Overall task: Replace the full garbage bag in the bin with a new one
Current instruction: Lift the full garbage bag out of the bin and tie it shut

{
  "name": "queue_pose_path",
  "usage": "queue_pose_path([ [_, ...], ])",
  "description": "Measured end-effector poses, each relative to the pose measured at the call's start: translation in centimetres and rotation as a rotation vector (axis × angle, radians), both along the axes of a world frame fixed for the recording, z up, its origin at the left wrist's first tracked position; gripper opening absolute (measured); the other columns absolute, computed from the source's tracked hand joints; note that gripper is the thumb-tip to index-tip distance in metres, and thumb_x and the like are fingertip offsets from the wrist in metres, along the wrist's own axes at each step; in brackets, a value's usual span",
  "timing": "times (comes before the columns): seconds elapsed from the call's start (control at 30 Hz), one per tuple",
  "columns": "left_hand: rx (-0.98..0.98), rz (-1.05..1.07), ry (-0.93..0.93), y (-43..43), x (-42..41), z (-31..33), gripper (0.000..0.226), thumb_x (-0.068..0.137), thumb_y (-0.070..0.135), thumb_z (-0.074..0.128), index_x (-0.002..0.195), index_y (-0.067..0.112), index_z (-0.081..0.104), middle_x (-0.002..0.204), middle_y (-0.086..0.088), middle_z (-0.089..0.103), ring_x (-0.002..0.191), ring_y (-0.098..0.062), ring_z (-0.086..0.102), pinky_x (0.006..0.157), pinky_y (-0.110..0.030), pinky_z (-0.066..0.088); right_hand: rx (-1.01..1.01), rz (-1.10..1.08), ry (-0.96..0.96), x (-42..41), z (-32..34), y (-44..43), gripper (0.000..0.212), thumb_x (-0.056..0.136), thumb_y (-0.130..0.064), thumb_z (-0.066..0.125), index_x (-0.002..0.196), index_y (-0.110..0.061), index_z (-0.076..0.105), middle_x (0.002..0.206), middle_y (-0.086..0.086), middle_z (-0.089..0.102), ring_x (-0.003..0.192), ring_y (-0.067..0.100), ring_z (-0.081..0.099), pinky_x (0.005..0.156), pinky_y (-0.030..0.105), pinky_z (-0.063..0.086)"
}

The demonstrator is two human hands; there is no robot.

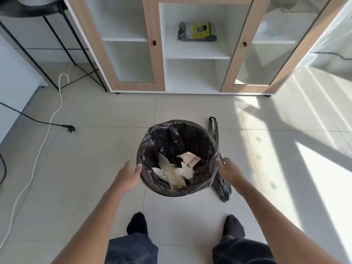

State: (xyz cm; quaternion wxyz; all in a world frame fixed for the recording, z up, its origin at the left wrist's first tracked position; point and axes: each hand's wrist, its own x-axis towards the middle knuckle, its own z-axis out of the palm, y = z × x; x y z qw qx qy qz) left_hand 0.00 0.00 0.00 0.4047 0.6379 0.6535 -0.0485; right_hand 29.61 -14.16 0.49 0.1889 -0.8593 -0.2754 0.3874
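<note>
A round bin lined with a black garbage bag [167, 134] stands on the tiled floor in front of my feet. Crumpled paper and wrappers [177, 169] lie inside it. My left hand [128, 175] is at the bin's left rim, fingers spread and touching the bag's edge. My right hand [229, 171] is at the right rim, its fingertips on the bag's folded edge; whether they pinch it I cannot tell. A folded black bag [222, 184] lies on the floor just right of the bin, partly under my right hand.
An open white and wood cabinet [197, 55] stands behind the bin, with a pack of bags [197, 31] on its shelf. A black plug [70, 129] and a white cable [41, 149] lie on the floor at the left. A black metal stand [62, 40] is at the far left.
</note>
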Motion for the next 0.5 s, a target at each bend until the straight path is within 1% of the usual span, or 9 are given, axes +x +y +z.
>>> queue_pose_path([
  [0.03, -0.005, 0.019, 0.002, 0.3, 0.2, -0.6, 0.062, 0.104, 0.042, 0.036, 0.152, 0.003, 0.026, 0.147, -0.018, 0.047, 0.136, -0.033, 0.043, 0.104, -0.037, 0.035, -0.031, -0.001, -0.005, 0.2, -0.8, 0.4, 0.051, 0.104, -0.045, 0.031, 0.127, -0.003, 0.051, 0.126, 0.016, 0.057, 0.121, 0.032, 0.051, 0.093, 0.034, 0.037],
  [0.07, -0.016, 0.028, 0.011, 0.6, 0.4, -1.1, 0.060, 0.105, 0.040, 0.037, 0.150, 0.002, 0.028, 0.142, -0.018, 0.049, 0.134, -0.033, 0.045, 0.100, -0.035, 0.036, -0.058, -0.016, 0.018, 0.5, -1.4, 0.6, 0.055, 0.101, -0.049, 0.030, 0.124, -0.003, 0.051, 0.119, 0.014, 0.058, 0.115, 0.032, 0.054, 0.092, 0.035, 0.038],
  [0.13, -0.070, 0.085, 0.002, 1.0, 0.9, -1.9, 0.056, 0.105, 0.036, 0.038, 0.149, 0.002, 0.030, 0.142, -0.019, 0.049, 0.133, -0.033, 0.046, 0.100, -0.034, 0.037, -0.076, -0.098, 0.137, 1.0, -2.3, 1.2, 0.056, 0.096, -0.056, 0.029, 0.107, -0.006, 0.051, 0.093, 0.007, 0.054, 0.086, 0.025, 0.055, 0.081, 0.034, 0.042],
  [0.17, -0.096, 0.113, -0.020, 1.3, 1.1, -2.5, 0.052, 0.105, 0.035, 0.039, 0.146, 0.003, 0.034, 0.140, -0.019, 0.051, 0.130, -0.034, 0.049, 0.103, -0.036, 0.040, -0.063, -0.167, 0.199, 1.4, -3.0, 1.5, 0.052, 0.098, -0.054, 0.030, 0.103, -0.006, 0.051, 0.087, 0.005, 0.050, 0.078, 0.023, 0.054, 0.075, 0.032, 0.045],
  [0.2, -0.133, 0.154, -0.053, 1.7, 1.3, -2.9, 0.045, 0.104, 0.035, 0.040, 0.138, 0.005, 0.041, 0.136, -0.019, 0.054, 0.124, -0.035, 0.054, 0.103, -0.040, 0.045, -0.065, -0.238, 0.268, 1.6, -3.0, 1.7, 0.049, 0.101, -0.049, 0.032, 0.104, -0.005, 0.053, 0.087, 0.006, 0.051, 0.076, 0.022, 0.055, 0.070, 0.030, 0.049],
  [0.23, -0.171, 0.208, -0.097, 2.1, 1.4, -3.4, 0.038, 0.104, 0.034, 0.040, 0.128, 0.006, 0.048, 0.130, -0.019, 0.058, 0.116, -0.035, 0.059, 0.098, -0.044, 0.051, -0.051, -0.307, 0.340, 1.9, -3.2, 1.9, 0.046, 0.103, -0.044, 0.035, 0.107, -0.004, 0.057, 0.089, 0.007, 0.055, 0.075, 0.022, 0.058, 0.068, 0.030, 0.053],
  [0.3, -0.249, 0.317, -0.204, 2.9, 1.6, -4.1, 0.036, 0.105, 0.034, 0.039, 0.119, 0.004, 0.055, 0.120, -0.018, 0.066, 0.103, -0.032, 0.066, 0.085, -0.043, 0.058, -0.005, -0.411, 0.466, 1.9, -2.9, 2.2, 0.040, 0.104, -0.036, 0.041, 0.105, -0.002, 0.062, 0.085, 0.010, 0.060, 0.071, 0.023, 0.061, 0.073, 0.035, 0.057],
  [0.37, -0.259, 0.394, -0.291, 3.4, 1.8, -4.5, 0.036, 0.106, 0.032, 0.039, 0.117, 0.005, 0.059, 0.112, -0.015, 0.070, 0.095, -0.028, 0.067, 0.078, -0.039, 0.057, 0.021, -0.475, 0.546, 1.7, -3.0, 2.5, 0.033, 0.103, -0.031, 0.045, 0.097, -0.004, 0.063, 0.077, 0.010, 0.060, 0.067, 0.025, 0.060, 0.076, 0.040, 0.058],
  [0.5, -0.273, 0.510, -0.385, 3.4, 2.0, -4.4, 0.040, 0.107, 0.038, 0.033, 0.097, 0.013, 0.063, 0.094, -0.009, 0.070, 0.084, -0.023, 0.066, 0.075, -0.038, 0.054, 0.021, -0.597, 0.611, 1.4, -3.2, 3.0, 0.027, 0.102, -0.025, 0.042, 0.094, -0.007, 0.059, 0.079, 0.010, 0.058, 0.068, 0.025, 0.059, 0.070, 0.039, 0.056],
])
